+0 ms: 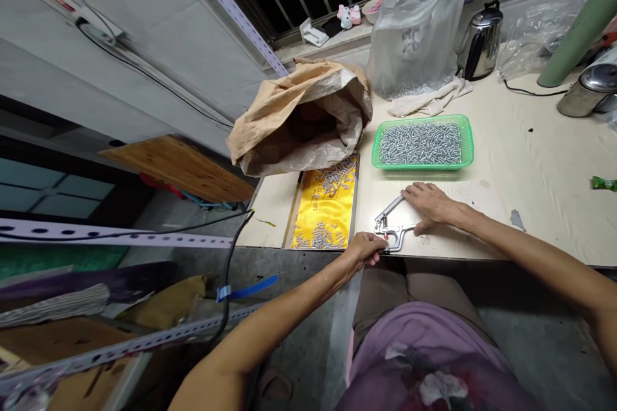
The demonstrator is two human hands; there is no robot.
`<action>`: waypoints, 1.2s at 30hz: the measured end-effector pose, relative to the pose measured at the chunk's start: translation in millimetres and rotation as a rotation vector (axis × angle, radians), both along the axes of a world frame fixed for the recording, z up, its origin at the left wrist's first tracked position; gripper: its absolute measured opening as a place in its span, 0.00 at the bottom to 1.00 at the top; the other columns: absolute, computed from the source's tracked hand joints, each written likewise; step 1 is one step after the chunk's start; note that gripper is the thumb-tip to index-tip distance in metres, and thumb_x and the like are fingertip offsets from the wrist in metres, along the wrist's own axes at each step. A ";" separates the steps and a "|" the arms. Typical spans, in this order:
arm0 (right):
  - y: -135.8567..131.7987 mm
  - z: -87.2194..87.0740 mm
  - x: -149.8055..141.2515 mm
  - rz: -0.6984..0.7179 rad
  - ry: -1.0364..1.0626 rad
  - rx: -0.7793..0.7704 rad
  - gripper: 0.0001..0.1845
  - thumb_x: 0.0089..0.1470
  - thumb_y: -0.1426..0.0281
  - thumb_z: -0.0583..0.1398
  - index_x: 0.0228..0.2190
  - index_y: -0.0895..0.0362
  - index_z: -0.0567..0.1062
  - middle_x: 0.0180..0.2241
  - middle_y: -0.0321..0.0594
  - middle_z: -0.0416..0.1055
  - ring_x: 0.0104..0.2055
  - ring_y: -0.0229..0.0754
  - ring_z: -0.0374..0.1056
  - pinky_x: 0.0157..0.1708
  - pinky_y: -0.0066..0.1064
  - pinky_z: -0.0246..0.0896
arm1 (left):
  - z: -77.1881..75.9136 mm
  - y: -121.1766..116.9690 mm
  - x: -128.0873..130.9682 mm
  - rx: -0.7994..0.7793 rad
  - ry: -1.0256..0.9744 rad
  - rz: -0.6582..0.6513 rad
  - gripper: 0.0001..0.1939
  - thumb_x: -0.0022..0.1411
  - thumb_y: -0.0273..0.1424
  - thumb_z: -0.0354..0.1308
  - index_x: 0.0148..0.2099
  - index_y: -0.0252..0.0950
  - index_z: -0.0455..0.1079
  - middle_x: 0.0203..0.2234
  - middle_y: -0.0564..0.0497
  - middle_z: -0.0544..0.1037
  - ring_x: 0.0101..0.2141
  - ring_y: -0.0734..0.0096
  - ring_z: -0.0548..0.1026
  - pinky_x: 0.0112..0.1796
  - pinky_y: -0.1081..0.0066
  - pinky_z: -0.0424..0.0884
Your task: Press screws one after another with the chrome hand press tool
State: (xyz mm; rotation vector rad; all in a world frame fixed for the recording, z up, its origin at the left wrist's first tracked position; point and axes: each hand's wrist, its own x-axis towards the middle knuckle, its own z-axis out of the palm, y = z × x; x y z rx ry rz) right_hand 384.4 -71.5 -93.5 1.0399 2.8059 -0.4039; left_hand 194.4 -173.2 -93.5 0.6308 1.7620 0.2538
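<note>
A silver metal hand plier (396,231) with two spread handles, a coil spring and a small red part at its jaw lies at the table's front edge. My right hand (427,203) is on its handles, fingers over the upper one and thumb by the lower. My left hand (365,249) pinches at the jaw end; whatever is between the fingertips is too small to make out. Left of it, a yellow cloth (315,209) in a shallow recess carries scattered small metal pieces (322,236). Beyond the plier stands a green basket (470,157) filled with small silver metal pins (419,142).
An open brown paper sack (299,115) leans over the recess's back end. Farther back are a clear plastic bag (414,32), a white cloth (430,99), a steel kettle (483,42) and a green tube (576,35). A black cable (230,250) hangs at the table's left.
</note>
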 end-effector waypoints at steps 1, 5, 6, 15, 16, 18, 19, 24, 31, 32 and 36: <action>-1.0 2.4 -1.3 -0.004 -0.004 0.008 0.49 0.31 0.53 0.71 0.53 0.61 0.65 0.52 0.53 0.64 0.54 0.58 0.57 0.48 0.43 0.54 | 0.2 0.2 0.4 0.001 0.000 -0.001 0.09 0.56 0.25 0.59 0.25 0.32 0.66 0.08 0.62 0.63 0.09 0.84 0.59 0.13 0.81 0.54; -6.7 11.6 -5.4 -0.015 -0.054 0.013 0.37 0.36 0.55 0.70 0.46 0.61 0.71 0.45 0.49 0.67 0.49 0.53 0.60 0.44 0.39 0.55 | 0.2 0.1 0.2 0.003 0.029 -0.053 0.10 0.58 0.26 0.58 0.25 0.32 0.65 0.09 0.61 0.63 0.10 0.83 0.60 0.14 0.80 0.55; -8.1 13.2 -6.1 -0.015 -0.066 0.010 0.34 0.38 0.56 0.70 0.44 0.62 0.72 0.44 0.49 0.68 0.48 0.52 0.60 0.44 0.38 0.55 | 0.6 -0.7 -0.6 0.003 0.054 -0.091 0.11 0.58 0.27 0.57 0.24 0.33 0.65 0.09 0.61 0.63 0.10 0.83 0.60 0.15 0.80 0.56; -25.0 23.9 -5.9 -0.052 -0.070 0.018 0.19 0.47 0.64 0.67 0.39 0.63 0.73 0.42 0.50 0.69 0.45 0.49 0.62 0.42 0.35 0.57 | -4.0 1.2 9.5 0.847 0.654 -0.829 0.17 0.58 0.35 0.60 0.50 0.36 0.67 0.45 0.43 0.74 0.46 0.59 0.72 0.44 0.62 0.70; -26.4 24.4 -4.0 -0.054 -0.062 0.014 0.20 0.47 0.64 0.67 0.40 0.63 0.73 0.42 0.50 0.69 0.45 0.49 0.62 0.42 0.35 0.57 | -7.9 5.9 13.3 0.906 0.644 -0.905 0.23 0.57 0.35 0.62 0.54 0.35 0.64 0.50 0.41 0.72 0.49 0.57 0.70 0.46 0.60 0.69; -28.2 24.3 0.9 -0.053 -0.039 -0.009 0.25 0.45 0.64 0.68 0.43 0.64 0.71 0.44 0.51 0.68 0.45 0.49 0.62 0.42 0.34 0.58 | -15.8 16.4 19.9 0.966 0.623 -1.007 0.31 0.56 0.35 0.63 0.59 0.35 0.57 0.55 0.39 0.67 0.52 0.55 0.67 0.50 0.57 0.67; -28.5 23.9 3.4 -0.054 -0.027 -0.021 0.28 0.44 0.64 0.69 0.45 0.64 0.70 0.44 0.51 0.67 0.45 0.49 0.61 0.42 0.35 0.59 | -19.0 21.5 22.3 0.976 0.614 -1.040 0.33 0.56 0.36 0.63 0.60 0.34 0.55 0.56 0.38 0.66 0.53 0.54 0.66 0.50 0.56 0.67; -27.9 23.4 10.2 -0.063 -0.030 -0.013 0.28 0.44 0.64 0.69 0.45 0.63 0.70 0.42 0.49 0.68 0.45 0.49 0.61 0.42 0.35 0.60 | -21.1 40.9 25.7 0.960 0.594 -1.143 0.33 0.58 0.37 0.61 0.61 0.34 0.54 0.51 0.41 0.68 0.50 0.55 0.67 0.49 0.56 0.67; -32.0 22.6 6.1 -0.117 -0.044 -0.043 0.08 0.52 0.72 0.63 0.36 0.60 0.75 0.38 0.49 0.71 0.44 0.48 0.63 0.39 0.33 0.59 | -12.0 51.2 28.9 0.880 0.556 -1.230 0.18 0.61 0.35 0.58 0.51 0.34 0.66 0.41 0.44 0.71 0.44 0.58 0.68 0.43 0.61 0.68; -32.4 21.2 5.4 -0.121 -0.045 -0.060 0.06 0.53 0.73 0.61 0.35 0.60 0.75 0.37 0.49 0.71 0.43 0.48 0.64 0.39 0.33 0.59 | -11.2 51.0 30.4 0.869 0.557 -1.220 0.14 0.62 0.34 0.58 0.48 0.35 0.67 0.40 0.45 0.71 0.44 0.58 0.68 0.42 0.62 0.68; -33.6 16.8 2.6 -0.132 -0.065 -0.085 0.10 0.59 0.75 0.54 0.35 0.61 0.76 0.36 0.48 0.72 0.41 0.46 0.65 0.38 0.32 0.57 | -7.0 52.6 36.4 0.799 0.584 -1.181 0.07 0.62 0.32 0.57 0.41 0.35 0.71 0.36 0.46 0.72 0.44 0.59 0.69 0.40 0.65 0.69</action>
